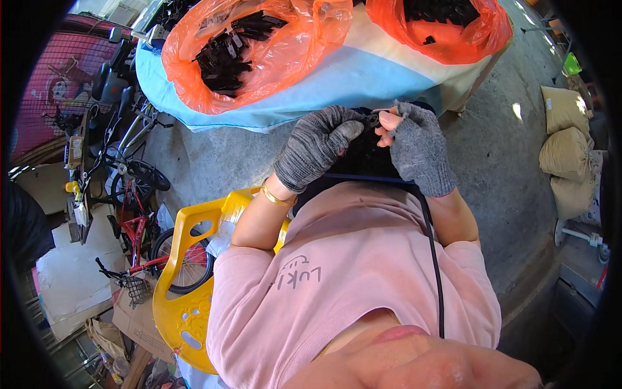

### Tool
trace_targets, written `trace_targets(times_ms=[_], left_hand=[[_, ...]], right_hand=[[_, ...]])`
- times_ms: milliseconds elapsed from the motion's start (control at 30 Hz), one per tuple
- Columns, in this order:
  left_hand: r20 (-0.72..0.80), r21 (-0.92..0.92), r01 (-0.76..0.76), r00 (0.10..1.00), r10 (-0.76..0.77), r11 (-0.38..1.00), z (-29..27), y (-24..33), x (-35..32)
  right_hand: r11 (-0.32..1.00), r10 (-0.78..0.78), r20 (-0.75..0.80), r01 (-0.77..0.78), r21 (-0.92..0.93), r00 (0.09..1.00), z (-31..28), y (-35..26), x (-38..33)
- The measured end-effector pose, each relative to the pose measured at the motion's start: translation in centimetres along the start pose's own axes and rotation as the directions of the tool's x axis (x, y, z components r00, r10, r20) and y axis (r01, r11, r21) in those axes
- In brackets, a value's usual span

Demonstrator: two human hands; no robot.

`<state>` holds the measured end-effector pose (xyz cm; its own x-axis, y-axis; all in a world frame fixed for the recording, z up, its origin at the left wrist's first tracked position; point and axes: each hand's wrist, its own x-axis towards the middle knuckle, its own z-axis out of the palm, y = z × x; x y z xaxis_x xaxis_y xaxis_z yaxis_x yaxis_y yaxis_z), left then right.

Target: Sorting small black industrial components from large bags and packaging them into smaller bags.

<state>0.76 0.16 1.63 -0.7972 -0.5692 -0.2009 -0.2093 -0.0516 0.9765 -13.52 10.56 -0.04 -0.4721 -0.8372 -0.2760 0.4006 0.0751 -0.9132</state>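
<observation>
Grey knitted gloves cover both hands, which meet above my lap. The thumb and fingers of my left hand (322,144) are closed on a small black piece (372,120), whose exact kind I cannot make out. My right hand (420,146), its fingertips bare, pinches at the other side of that piece. Below them, on my lap, is something dark with a blue edge (363,176); its contents are too dark to tell. Beyond my hands, an orange plastic bag (285,61) lies wide open with many black plastic parts (223,61) inside.
Another orange-red bag (447,50) of black parts rests at the right on the light-blue and cream cloth (382,68). A yellow plastic chair (172,285) is at my left, bicycles (133,223) beyond it. Stuffed sacks (565,139) stand far right. A black cord (435,266) hangs down my shirt.
</observation>
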Motion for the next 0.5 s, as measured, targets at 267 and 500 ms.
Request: trace_targets(times_ms=[267, 500], left_hand=[[0.047, 0.256, -0.189, 0.982, 0.183, 0.948, -0.3, -1.3, 0.6], [0.149, 0.221, -0.112, 0.986, 0.080, 0.969, 0.5, 0.3, 0.4]], right_hand=[[0.986, 0.006, 0.037, 0.000, -0.165, 0.999, -1.0, -0.2, 0.0], [0.968, -0.193, 0.300, 0.231, -0.097, 0.934, -3.0, -1.7, 1.4]])
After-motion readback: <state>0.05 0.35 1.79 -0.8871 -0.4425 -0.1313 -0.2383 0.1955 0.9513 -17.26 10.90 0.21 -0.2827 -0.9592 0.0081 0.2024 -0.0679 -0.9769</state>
